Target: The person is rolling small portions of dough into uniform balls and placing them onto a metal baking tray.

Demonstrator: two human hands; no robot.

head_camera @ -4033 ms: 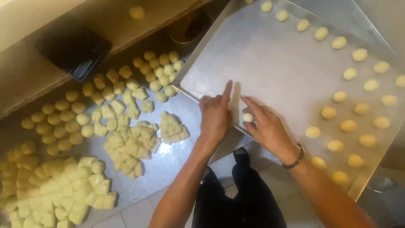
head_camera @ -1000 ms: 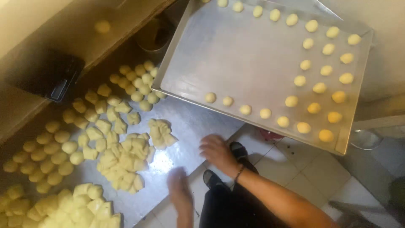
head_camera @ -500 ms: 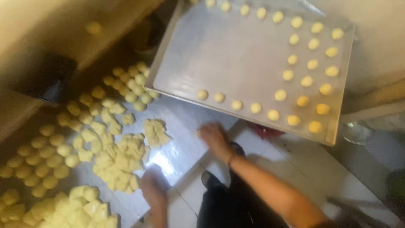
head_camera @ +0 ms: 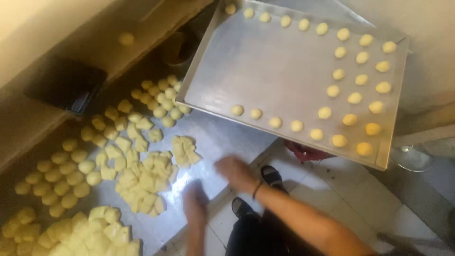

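My left hand [head_camera: 195, 205] and my right hand [head_camera: 235, 173] are both blurred with motion, low over the steel worktop [head_camera: 222, 137] near its front edge. Whether either holds a piece of dough cannot be made out. Left of them lie heaps of cut yellow dough pieces [head_camera: 142, 180], with a small clump [head_camera: 185, 150] closest to my right hand. Farther back sit several rounded dough balls [head_camera: 161, 102]. A large metal baking tray [head_camera: 284, 66] rests at an angle to the right, carrying rows of small dough balls [head_camera: 297, 125] along its edges.
A black flat device [head_camera: 71, 87] lies on the ledge at the back left, with one stray dough ball [head_camera: 126, 39] near it. A round container [head_camera: 177, 50] stands behind the tray. Below are a tiled floor [head_camera: 360, 199], my dark shoes [head_camera: 271, 176] and a red object [head_camera: 305, 152].
Four seconds ago both hands were at the tray's near edge setting a ball down. They have since pulled back to the worktop's front edge and are moving fast there; the tray's near row has grown.
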